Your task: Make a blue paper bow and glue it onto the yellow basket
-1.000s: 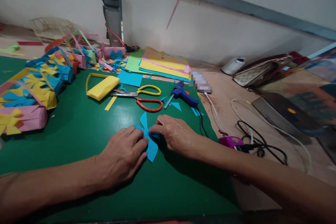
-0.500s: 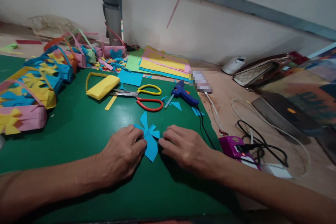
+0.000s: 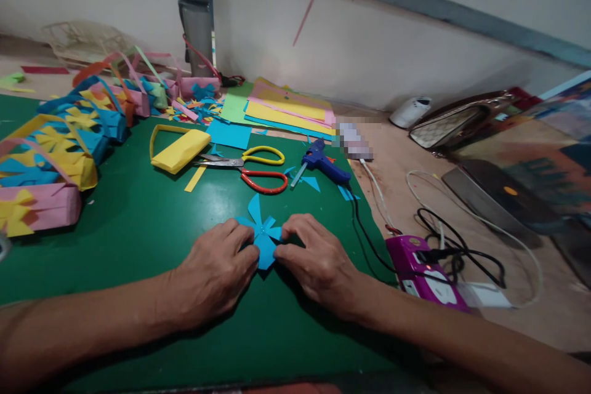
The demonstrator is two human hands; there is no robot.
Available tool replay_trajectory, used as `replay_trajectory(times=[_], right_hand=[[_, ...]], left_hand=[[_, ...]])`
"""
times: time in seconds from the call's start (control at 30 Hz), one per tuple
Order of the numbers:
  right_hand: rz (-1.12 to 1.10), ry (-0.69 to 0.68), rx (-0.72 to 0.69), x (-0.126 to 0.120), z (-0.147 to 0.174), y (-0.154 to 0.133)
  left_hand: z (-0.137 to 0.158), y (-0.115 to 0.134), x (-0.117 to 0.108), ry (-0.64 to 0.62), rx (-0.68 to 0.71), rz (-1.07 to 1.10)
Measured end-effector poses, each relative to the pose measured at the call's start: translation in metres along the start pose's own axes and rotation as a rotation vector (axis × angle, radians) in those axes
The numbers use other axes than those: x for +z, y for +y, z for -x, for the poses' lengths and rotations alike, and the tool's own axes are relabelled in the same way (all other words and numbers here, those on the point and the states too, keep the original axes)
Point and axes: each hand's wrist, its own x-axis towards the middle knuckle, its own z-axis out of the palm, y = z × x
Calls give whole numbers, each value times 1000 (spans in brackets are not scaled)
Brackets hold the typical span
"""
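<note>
Our left hand (image 3: pixel 221 271) pinches the left side of a blue paper flower (image 3: pixel 263 231), with the fingers and thumb clamped on it. Our right hand (image 3: pixel 316 258) touches the flower's right side, but we can't tell if it grips. The flower is between our hands, low over the green table (image 3: pixel 138 234) or on it. Past it we see scissors (image 3: pixel 236 164), with a blue glue gun (image 3: pixel 323 165) to their right. A yellow paper bag (image 3: pixel 182 151) sits by the blades.
</note>
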Motion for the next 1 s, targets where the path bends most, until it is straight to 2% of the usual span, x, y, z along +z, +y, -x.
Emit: replay_trajectory(times=[0.2,0.47,0.73,1.0], right_hand=[[-93,13,178,1,-5,-6],[-33,31,370,4,-10,-12],[11,20,439,5,-14,-15],[16,-158,471,-5,-26,-14]], left_hand=[[2,-1,1,-11,42,-71],[0,3,-3,-10,65,-87],[-2,5,-4,11,64,-101],[-2,6,-3,-78,64,-144]])
